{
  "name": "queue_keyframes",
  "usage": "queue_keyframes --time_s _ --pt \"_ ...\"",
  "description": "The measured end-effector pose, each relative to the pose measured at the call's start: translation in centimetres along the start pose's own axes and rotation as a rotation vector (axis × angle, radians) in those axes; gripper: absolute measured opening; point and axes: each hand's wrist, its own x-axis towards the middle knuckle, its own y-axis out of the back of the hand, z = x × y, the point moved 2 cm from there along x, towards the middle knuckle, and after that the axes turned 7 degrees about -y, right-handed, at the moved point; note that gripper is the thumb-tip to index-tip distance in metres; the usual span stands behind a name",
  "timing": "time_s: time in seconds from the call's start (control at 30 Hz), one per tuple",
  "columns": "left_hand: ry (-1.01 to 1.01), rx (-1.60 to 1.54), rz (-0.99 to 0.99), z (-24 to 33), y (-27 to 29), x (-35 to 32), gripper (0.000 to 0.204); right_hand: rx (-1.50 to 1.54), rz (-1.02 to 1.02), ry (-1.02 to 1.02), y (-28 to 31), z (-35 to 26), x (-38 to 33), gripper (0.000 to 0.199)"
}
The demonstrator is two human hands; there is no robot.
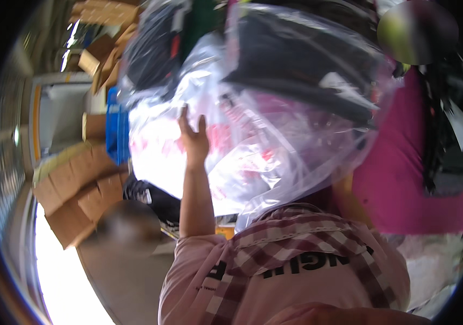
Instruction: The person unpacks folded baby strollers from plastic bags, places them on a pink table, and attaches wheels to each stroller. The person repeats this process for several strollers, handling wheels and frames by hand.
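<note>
Fingers [184, 116] of the left hand [195, 144] spread wide, grasping nothing, against a clear plastic bag [291, 143] extending from centre towards 12 o'clock; contact is uncertain. The right hand is hidden; its grip cannot be told. The bag probably handles as soft, bulky and slippery, best supported beneath, at its 6 o'clock edge.

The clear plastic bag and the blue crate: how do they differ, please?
The clear plastic bag is see-through and wrinkled, the blue crate opaque. The clear plastic bag fills far more picture than the blue crate. The left hand overlaps the clear plastic bag, not the blue crate.
</note>
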Motion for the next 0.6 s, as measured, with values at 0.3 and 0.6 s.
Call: queue_keyframes --time_s 0.3,0.6 --pt "0.365 0.265 -0.23 -14.9 2.7 -12.5 0.065 -2.032 -0.353 0.775 -8.7 -0.5 -2.6 0.037" --pt "0.669 0.201 -0.368 -23.1 4.7 -18.5 0.069 -1.352 0.165 0.586 -13.7 -5.2 -2.0 0.026"
